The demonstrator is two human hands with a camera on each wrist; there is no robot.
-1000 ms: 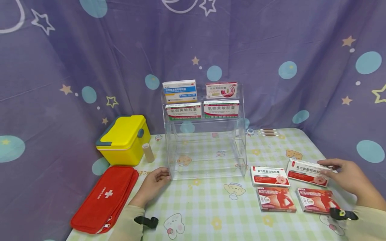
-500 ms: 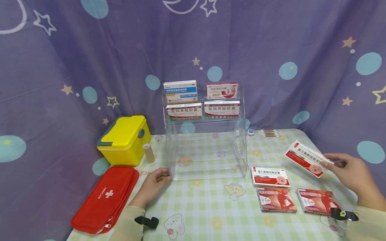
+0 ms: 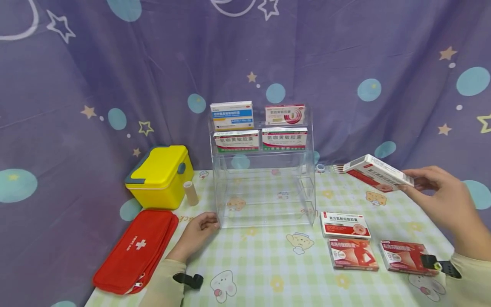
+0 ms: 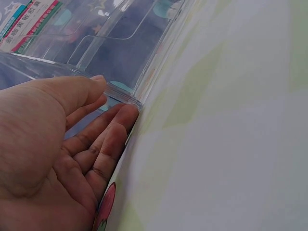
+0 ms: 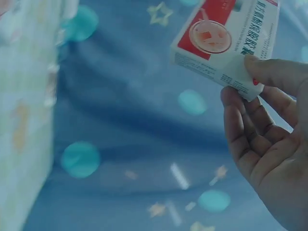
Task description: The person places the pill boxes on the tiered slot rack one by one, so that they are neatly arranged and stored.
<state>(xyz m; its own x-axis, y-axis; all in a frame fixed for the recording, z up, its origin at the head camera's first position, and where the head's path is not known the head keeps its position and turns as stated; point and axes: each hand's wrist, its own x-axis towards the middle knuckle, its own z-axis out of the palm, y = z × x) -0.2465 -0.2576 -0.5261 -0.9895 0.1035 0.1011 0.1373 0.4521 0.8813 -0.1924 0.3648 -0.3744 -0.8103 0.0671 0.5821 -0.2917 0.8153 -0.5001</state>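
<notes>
My right hand (image 3: 441, 192) pinches one end of a red-and-white medicine box (image 3: 377, 172), lifted in the air right of the clear acrylic shelf rack (image 3: 264, 170); the right wrist view shows thumb and fingers on the medicine box (image 5: 226, 38). My left hand (image 3: 197, 230) rests on the table with straight fingers (image 4: 103, 139) against the rack's front left corner (image 4: 122, 96). Several medicine boxes (image 3: 257, 125) stand on the rack's upper tiers; its lower tiers hold nothing.
A similar red-and-white box (image 3: 345, 224) and two red boxes (image 3: 353, 253) (image 3: 404, 256) lie on the checked tablecloth at right. A yellow case (image 3: 161, 175), a beige roll (image 3: 190, 193) and a red first-aid pouch (image 3: 134, 251) sit at left. Small items (image 3: 339, 169) lie behind.
My right hand has lifted the red-and-white box off the table and carried it up and slightly left. The left hand has stayed at the rack's corner.
</notes>
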